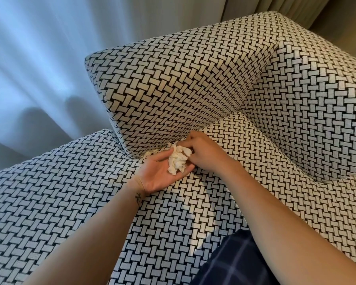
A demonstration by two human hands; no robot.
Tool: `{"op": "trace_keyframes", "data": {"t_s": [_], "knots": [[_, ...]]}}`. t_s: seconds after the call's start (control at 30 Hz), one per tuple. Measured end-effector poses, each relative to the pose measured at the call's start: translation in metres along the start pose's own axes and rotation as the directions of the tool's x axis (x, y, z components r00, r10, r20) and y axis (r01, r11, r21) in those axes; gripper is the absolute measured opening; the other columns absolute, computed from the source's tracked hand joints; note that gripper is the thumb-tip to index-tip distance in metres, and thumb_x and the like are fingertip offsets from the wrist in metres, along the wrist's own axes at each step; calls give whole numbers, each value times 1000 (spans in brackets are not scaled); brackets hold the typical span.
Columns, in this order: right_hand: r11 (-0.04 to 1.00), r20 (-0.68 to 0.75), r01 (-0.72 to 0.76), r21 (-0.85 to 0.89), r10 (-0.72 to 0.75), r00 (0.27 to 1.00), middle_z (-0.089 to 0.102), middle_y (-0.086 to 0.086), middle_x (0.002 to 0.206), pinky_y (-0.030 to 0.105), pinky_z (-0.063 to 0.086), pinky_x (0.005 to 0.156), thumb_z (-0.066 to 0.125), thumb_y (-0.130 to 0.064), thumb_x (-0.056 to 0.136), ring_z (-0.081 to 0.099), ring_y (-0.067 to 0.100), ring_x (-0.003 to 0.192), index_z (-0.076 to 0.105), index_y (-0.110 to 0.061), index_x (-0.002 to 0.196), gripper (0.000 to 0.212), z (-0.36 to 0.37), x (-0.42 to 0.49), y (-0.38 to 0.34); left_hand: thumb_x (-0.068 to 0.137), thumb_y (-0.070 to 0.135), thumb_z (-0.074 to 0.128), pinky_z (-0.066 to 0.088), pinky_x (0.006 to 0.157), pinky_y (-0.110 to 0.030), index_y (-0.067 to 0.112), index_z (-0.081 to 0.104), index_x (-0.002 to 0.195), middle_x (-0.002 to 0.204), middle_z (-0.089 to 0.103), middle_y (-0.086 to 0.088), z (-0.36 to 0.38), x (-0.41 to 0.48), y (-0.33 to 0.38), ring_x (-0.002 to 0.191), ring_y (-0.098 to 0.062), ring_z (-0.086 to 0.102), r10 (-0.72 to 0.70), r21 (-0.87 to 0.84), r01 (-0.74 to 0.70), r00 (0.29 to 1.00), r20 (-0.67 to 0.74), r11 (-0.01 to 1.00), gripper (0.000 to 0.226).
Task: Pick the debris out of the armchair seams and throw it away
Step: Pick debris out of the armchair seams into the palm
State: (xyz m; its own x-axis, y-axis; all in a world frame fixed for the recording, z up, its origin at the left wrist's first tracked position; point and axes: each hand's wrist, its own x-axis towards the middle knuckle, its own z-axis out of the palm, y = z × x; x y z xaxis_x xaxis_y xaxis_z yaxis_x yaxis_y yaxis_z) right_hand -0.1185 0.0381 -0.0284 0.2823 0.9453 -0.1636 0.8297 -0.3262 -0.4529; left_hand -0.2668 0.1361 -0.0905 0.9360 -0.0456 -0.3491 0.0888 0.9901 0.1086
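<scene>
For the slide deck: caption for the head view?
Left hand cups crumpled white debris; right hand pinches it beside the armchair seam.

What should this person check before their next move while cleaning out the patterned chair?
1. White wad lies in the upturned left hand: ok.
2. Right hand has its fingers curled onto the white wad: ok.
3. Seam under the cushion is cleared: not ok, pale scraps still lie there.
4. A bin is near to throw it in: cannot tell, none in view.

Paper wad (178, 161) in left palm (160, 173), on seat (173, 212).
</scene>
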Motion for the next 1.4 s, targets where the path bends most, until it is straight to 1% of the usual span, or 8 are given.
{"op": "trace_keyframes", "data": {"t_s": [0.2, 0.43, 0.53, 0.67, 0.8, 1.07, 1.23, 1.4], "knots": [[975, 20, 42, -216, -38, 999, 48, 3, 116, 37, 44, 90, 61, -22, 97, 42, 22, 116, 65, -17, 128, 31, 7, -3, -20, 99, 8, 52, 48, 110, -49, -2, 53, 141, 139, 59, -22, 4, -1, -2, 128, -33, 58, 47, 71, -42, 996, -78, 997, 43], [964, 14, -185, 192, 186, 982, 49, 4, 138, 34, 37, 110, 47, -12, 102, 43, 21, 131, 52, -15, 147, 46, 1, -30, -31, 96, 0, 52, 25, 126, -40, -4, 48, 145, 143, 53, -22, 8, -6, -5, 137, -30, 45, 78, 184, -50, 986, -150, 982, 49], [911, -36, -230, 343, 257, 966, 49, 0, 148, 36, 38, 113, 48, -10, 100, 45, 19, 135, 54, -21, 146, 47, 1, -45, -38, 95, -1, 50, 35, 119, -40, -4, 53, 139, 128, 64, -23, 18, -9, -11, 121, -29, 59, 129, 262, -76, 973, -190, 962, 44], [803, -28, -271, 531, 336, 941, 47, -4, 152, 23, 47, 95, 49, -20, 104, 50, 15, 130, 54, -26, 145, 41, -5, -71, -45, 100, 0, 50, 53, 97, -36, -2, 49, 142, 113, 69, -21, 43, -14, -25, 101, -26, 67, 164, 408, -61, 961, -223, 911, 42], [666, -62, -304, 681, 466, 882, 62, -3, 133, 30, 61, 84, 48, -33, 106, 67, 16, 103, 60, -30, 138, 34, -21, -107, -45, 103, 6, 51, 55, 85, -33, 0, 53, 137, 107, 74, -20, 75, -12, -47, 89, -23, 70, 144, 539, -20, 972, -188, 842, 34], [564, -388, -93, 821, 670, 633, 66, -7, 121, 7, 49, 61, 57, -17, 103, 64, -4, 85, 64, -29, 131, 32, -49, -216, -17, 104, 13, 52, 60, 67, -27, 1, 53, 138, 117, 68, -19, 164, 38, -133, 78, -17, 73, 3, 717, 53, 997, -76, 695, 36], [534, -466, -60, 843, 782, 414, 61, -10, 124, 2, 48, 67, 55, -7, 102, 56, -9, 94, 61, -19, 135, 36, -53, -298, 19, 106, 26, 49, 61, 88, -39, -1, 58, 133, 112, 71, -22, 203, 69, -209, 91, -25, 71, -247, 718, 204, 968, -46, 665, 39], [488, -467, -59, 871, 859, 210, 64, -8, 129, 9, 51, 81, 54, -16, 103, 59, -6, 105, 63, -20, 135, 34, -41, -375, 55, 97, -8, 36, 60, 76, -35, 0, 50, 127, 116, 58, -23, 229, 96, -285, 86, -26, 72, -472, 781, 336, 879, -60, 526, 34]]}}
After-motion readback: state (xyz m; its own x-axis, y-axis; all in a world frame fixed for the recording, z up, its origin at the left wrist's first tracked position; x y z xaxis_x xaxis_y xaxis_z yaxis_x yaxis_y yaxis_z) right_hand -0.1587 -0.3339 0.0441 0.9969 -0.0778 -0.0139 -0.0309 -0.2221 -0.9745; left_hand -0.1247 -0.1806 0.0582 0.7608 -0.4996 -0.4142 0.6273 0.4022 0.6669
